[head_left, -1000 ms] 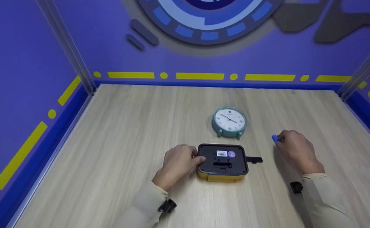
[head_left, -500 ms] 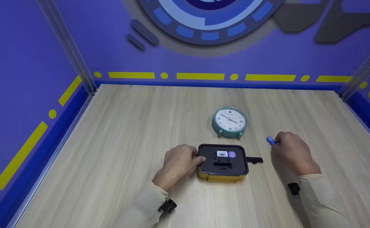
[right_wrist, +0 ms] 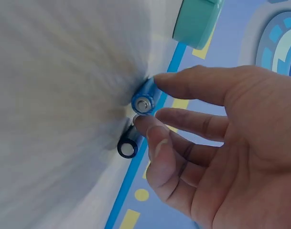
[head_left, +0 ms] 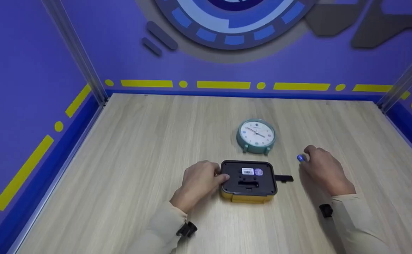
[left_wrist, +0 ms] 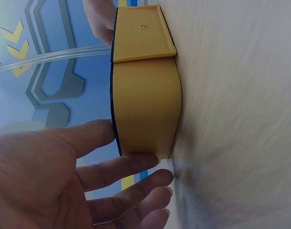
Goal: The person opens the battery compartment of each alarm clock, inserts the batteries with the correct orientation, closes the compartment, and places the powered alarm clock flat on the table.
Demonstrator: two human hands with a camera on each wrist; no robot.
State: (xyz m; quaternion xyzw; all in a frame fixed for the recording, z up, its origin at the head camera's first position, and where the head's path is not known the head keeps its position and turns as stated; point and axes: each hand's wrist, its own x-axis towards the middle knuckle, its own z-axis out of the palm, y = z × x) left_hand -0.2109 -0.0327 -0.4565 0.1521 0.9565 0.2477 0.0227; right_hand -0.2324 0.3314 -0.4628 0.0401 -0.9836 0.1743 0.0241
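Note:
My left hand (head_left: 200,180) grips the left end of a yellow box-shaped clock-like case (head_left: 252,199), thumb on its black back and fingers against the side in the left wrist view. The back faces up, with a white label, a purple sticker and an open slot (head_left: 249,184). On the right, my right hand (head_left: 324,169) pinches a blue battery (right_wrist: 144,101) lightly between thumb and fingertips, low over the table. A dark battery (right_wrist: 128,147) sits just beside it, partly behind the fingers in the right wrist view.
A round teal clock (head_left: 256,135) lies face up behind the yellow case. A thin black strip (head_left: 284,178) juts from the case's right side. Blue panels (head_left: 206,67) with yellow marks wall in the wooden table (head_left: 149,134) at the back and sides.
My right hand has shifted a little left with the blue battery, its fingers now slightly more spread. My left hand and the yellow case have stayed in place.

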